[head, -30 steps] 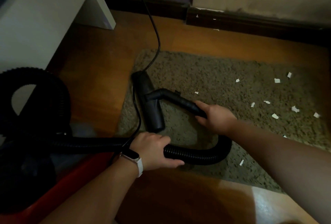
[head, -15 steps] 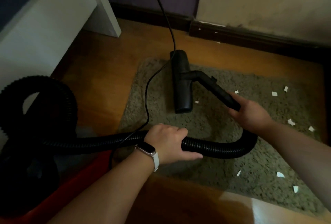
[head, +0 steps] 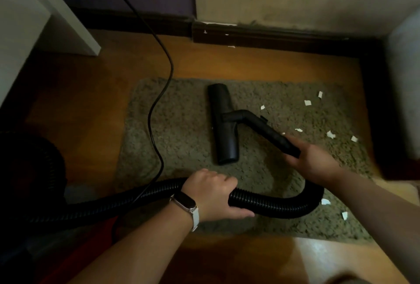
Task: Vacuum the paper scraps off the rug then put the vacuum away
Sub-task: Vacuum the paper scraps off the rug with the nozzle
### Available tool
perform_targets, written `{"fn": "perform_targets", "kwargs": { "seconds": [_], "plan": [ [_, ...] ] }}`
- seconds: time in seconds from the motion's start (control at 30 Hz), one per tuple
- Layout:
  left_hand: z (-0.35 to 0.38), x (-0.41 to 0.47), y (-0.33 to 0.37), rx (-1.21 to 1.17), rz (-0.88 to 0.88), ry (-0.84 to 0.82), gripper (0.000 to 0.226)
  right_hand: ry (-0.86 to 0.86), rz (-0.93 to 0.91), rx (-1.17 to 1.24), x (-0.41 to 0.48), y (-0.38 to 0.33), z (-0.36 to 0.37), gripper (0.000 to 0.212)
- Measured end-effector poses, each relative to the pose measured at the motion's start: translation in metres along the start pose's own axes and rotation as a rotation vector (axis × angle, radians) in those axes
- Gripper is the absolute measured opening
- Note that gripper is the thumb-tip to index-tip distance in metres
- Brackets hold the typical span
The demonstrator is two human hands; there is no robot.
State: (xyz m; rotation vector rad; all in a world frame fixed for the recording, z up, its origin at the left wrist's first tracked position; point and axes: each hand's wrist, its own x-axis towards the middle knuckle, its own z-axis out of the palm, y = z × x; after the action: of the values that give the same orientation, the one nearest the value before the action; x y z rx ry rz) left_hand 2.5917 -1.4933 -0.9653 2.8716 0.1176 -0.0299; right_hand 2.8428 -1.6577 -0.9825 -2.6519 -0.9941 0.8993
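Observation:
A black floor nozzle (head: 223, 124) lies on the olive shag rug (head: 181, 138), near its middle. My right hand (head: 311, 161) grips the black wand (head: 266, 129) behind the nozzle. My left hand (head: 216, 195), with a watch on the wrist, holds the ribbed black hose (head: 279, 204), which curves from the wand toward the red vacuum body (head: 75, 254) at lower left. Several white paper scraps (head: 330, 134) lie on the rug's right side, just right of the nozzle, and two more scraps (head: 325, 202) sit near the hose bend.
A black power cord (head: 156, 106) runs from the far wall across the rug's left part to the vacuum. White furniture (head: 27, 24) stands at the left, a dark skirting board (head: 272, 36) along the far wall, a pale object (head: 404, 83) at the right edge. Wood floor surrounds the rug.
The nozzle has slid from the rug's left edge to the right, toward the scraps. Both hands moved right with the wand and hose.

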Motion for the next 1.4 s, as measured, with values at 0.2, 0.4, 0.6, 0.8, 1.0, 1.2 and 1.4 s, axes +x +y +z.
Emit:
{"fn": "perform_targets", "kwargs": {
  "seconds": [0.2, 0.4, 0.6, 0.8, 1.0, 1.2, 1.4],
  "plan": [
    [0.004, -0.005, 0.001, -0.024, -0.017, -0.075, 0.068, -0.013, -0.043, -0.001, 0.004, -0.007, 0.011, 0.06],
    [0.006, -0.009, -0.006, -0.048, -0.05, -0.132, 0.064, -0.028, -0.104, -0.022, 0.011, -0.021, 0.013, 0.059],
    [0.009, 0.002, -0.007, -0.038, -0.019, -0.07, 0.064, -0.001, 0.018, 0.04, 0.004, -0.001, 0.007, 0.06],
    [0.009, 0.018, -0.006, -0.063, 0.006, -0.061, 0.06, 0.096, 0.093, 0.108, -0.004, 0.019, 0.005, 0.053],
    [0.009, 0.039, 0.0, -0.064, 0.051, -0.105, 0.062, 0.21, 0.178, 0.19, -0.023, 0.04, -0.004, 0.055],
    [0.006, 0.056, 0.01, -0.062, 0.097, -0.106, 0.061, 0.277, 0.217, 0.204, -0.042, 0.056, -0.01, 0.054],
    [0.008, 0.045, 0.012, -0.057, 0.16, -0.043, 0.061, 0.181, 0.08, 0.079, -0.036, 0.039, -0.01, 0.055]
  ]
}}
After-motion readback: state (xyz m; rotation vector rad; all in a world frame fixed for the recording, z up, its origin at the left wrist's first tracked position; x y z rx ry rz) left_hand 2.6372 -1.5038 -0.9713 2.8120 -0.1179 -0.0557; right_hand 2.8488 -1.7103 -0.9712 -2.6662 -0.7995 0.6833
